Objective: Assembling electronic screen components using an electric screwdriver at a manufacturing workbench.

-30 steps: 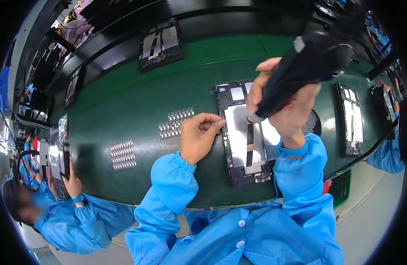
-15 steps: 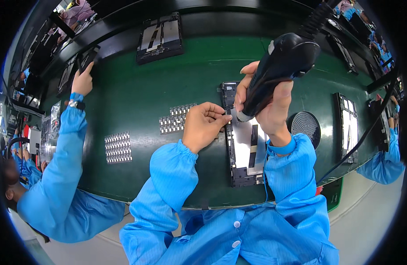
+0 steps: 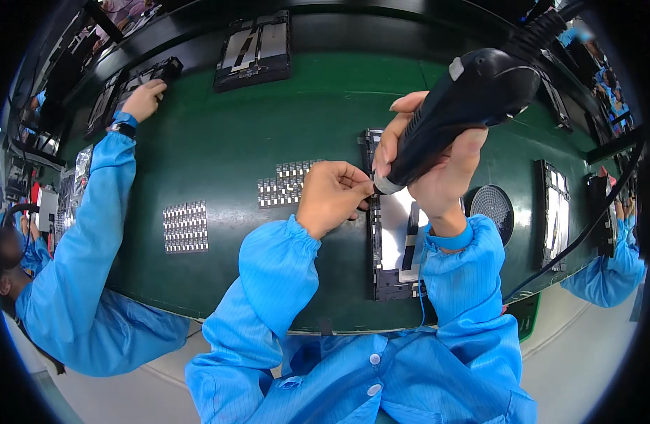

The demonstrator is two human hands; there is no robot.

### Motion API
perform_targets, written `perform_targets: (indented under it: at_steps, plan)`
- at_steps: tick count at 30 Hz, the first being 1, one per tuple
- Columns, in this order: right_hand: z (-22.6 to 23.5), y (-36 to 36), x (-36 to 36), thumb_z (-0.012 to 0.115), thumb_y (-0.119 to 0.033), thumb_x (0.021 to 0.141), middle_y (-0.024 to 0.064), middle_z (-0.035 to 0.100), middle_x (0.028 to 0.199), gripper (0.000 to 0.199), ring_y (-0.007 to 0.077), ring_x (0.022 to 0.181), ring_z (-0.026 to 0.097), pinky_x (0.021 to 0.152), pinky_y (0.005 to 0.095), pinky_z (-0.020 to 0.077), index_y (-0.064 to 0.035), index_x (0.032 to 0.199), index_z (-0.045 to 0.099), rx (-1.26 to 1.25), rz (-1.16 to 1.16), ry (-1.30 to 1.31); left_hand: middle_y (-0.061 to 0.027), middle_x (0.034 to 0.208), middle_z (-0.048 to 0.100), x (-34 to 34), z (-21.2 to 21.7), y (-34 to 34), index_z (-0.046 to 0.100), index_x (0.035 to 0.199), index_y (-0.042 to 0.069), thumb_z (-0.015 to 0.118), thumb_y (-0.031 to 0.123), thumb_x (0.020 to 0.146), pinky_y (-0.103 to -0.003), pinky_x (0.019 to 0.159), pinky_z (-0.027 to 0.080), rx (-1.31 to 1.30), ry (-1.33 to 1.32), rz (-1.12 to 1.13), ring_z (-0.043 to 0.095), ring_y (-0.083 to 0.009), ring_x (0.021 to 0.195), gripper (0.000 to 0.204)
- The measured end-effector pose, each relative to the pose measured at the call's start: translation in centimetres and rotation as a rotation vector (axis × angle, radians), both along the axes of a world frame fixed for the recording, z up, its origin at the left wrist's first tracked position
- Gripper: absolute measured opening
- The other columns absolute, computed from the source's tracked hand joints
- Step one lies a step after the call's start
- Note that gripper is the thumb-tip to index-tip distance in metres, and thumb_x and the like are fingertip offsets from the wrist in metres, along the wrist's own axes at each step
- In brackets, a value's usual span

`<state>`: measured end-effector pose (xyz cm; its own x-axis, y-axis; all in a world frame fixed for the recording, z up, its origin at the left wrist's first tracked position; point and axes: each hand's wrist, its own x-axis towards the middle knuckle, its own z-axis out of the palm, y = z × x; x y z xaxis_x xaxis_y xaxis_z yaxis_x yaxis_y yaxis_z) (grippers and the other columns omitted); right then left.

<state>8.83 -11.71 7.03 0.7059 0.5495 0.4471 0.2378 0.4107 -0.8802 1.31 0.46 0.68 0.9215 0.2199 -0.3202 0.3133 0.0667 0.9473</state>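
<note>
My right hand (image 3: 445,173) is wrapped round a thick black electric screwdriver (image 3: 459,99), which slants down to the left. Its light-coloured nose sits just above the left edge of an open tablet-like device (image 3: 395,283) with a dark frame and silver inside. At that same edge, my left hand (image 3: 330,194) is closed in a pinch, fingertips touching or nearly touching the nose. Whatever lies between those fingertips is hidden. Beside the left hand lies a sheet of small black-and-white pieces (image 3: 277,192), partly covered by it.
Another such sheet (image 3: 186,227) lies farther left. A round black dish (image 3: 493,205) of tiny parts stands right of the device. More open devices lie at the far side (image 3: 254,49) and right (image 3: 552,212). A black cable (image 3: 586,230) crosses the right side. At left, a co-worker's hand (image 3: 142,101) touches another device.
The screwdriver has tilted and its upper end moved right, while its nose came closer to my left fingertips. The co-worker's hand and the device under it shifted right.
</note>
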Motion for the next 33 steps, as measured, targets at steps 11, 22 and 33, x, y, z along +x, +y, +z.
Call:
perform_targets:
  at_steps: [11,22,33]
  plan:
    - [-0.6,0.0,0.1,0.028,-0.081,0.078,0.0106,0.054,0.065,0.092,0.0185,0.054,0.055,0.050,0.0299,0.0453,0.0036,0.109,0.046,0.006,0.030,0.040,-0.0089,0.074,0.066,0.0,0.3,-0.1,0.064,0.083,-0.004,0.064,0.001,0.080,-0.024,0.044,0.049,-0.003,0.007,0.008,0.065,-0.0128,0.062,0.007]
    - [-0.4,0.2,-1.1,0.028,-0.083,0.076,0.0108,0.053,0.063,0.090,0.0184,0.054,0.054,0.050,0.0294,0.0470,0.0017,0.102,0.046,-0.059,0.061,-0.031,-0.0076,0.071,0.065,0.0,-0.5,0.1,0.064,0.081,-0.003,0.067,0.005,0.080,-0.024,0.045,0.050,0.005,-0.005,0.018,0.065,-0.0127,0.061,0.009]
    - [0.4,-1.3,-0.1,0.029,-0.083,0.076,0.0111,0.054,0.064,0.095,0.0205,0.053,0.055,0.049,0.0310,0.0470,0.0046,0.109,0.046,0.033,-0.032,0.011,-0.0080,0.070,0.065,-0.4,0.8,1.0,0.066,0.085,-0.004,0.071,0.008,0.079,-0.024,0.048,0.051,0.034,0.032,-0.089,0.065,-0.0137,0.061,0.015]
